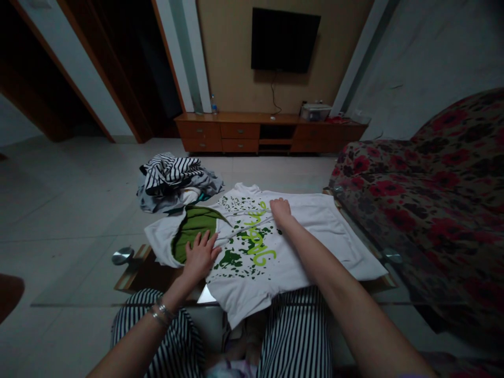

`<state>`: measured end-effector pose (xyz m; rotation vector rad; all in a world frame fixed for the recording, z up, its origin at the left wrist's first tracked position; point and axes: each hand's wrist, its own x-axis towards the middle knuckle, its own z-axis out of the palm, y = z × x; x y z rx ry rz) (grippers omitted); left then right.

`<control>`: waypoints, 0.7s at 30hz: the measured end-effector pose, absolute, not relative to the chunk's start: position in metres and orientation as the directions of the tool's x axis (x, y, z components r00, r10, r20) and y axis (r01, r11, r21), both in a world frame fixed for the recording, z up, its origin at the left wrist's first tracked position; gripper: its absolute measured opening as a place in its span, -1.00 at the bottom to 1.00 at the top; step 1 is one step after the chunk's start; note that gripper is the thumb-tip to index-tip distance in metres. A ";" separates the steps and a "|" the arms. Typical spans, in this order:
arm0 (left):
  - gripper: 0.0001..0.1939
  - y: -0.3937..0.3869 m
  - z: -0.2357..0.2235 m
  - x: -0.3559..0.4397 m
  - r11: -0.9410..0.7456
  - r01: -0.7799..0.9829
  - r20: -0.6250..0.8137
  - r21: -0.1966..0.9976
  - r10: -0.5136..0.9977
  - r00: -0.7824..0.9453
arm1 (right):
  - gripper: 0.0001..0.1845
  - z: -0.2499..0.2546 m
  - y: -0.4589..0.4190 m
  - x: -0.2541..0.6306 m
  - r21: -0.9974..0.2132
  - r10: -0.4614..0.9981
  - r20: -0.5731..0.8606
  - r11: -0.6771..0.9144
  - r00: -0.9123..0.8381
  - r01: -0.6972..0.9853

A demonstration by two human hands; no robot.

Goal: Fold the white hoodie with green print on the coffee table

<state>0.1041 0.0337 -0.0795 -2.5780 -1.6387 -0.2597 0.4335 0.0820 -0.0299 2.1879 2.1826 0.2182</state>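
Note:
A white short-sleeved hoodie (311, 226) lies spread out across a glass-topped table, its hood to the left. Dark green splatters and light green lettering cover its chest, and the hood lining (195, 228) is green. My left hand (202, 255) rests with fingers spread on the hood opening and the neck edge. Near the chest lettering, my right hand (281, 211) is closed, fingers curled down. Pale drawstrings (252, 213) run from the neck to the right hand and appear held in it; the fingertips are hidden.
A heap of clothes (173, 181), with a striped piece on top, lies beyond the table to the left. The glass table edge (79, 303) extends past the hoodie. A flowered sofa (425, 184) stands right. A low wooden cabinet (240, 131) is at the back.

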 end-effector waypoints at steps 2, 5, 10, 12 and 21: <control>-0.50 0.030 -0.080 0.105 -0.419 0.908 0.214 0.027 0.889 0.404 | -0.65 -0.028 0.078 0.438 0.138 0.999 0.043 0.015 -0.021 0.990; -0.51 0.027 -0.077 0.107 -0.406 0.913 0.240 0.047 0.891 0.385 | -0.66 -0.031 0.067 0.437 0.150 0.992 -0.026 0.124 -0.122 0.981; -0.54 0.024 -0.077 0.109 -0.379 0.919 0.271 0.103 0.900 0.341 | -0.65 -0.036 0.046 0.448 0.190 0.999 -0.038 0.019 -0.012 0.982; -0.55 0.024 -0.079 0.109 -0.387 0.913 0.285 0.130 0.896 0.339 | -0.64 -0.034 0.035 0.462 0.204 0.996 -0.025 -0.078 0.084 0.976; -0.51 -0.001 -0.075 0.068 -0.675 0.664 0.371 0.322 0.735 0.568 | -0.52 -0.033 -0.112 0.456 -0.195 0.967 0.078 0.254 -0.243 0.947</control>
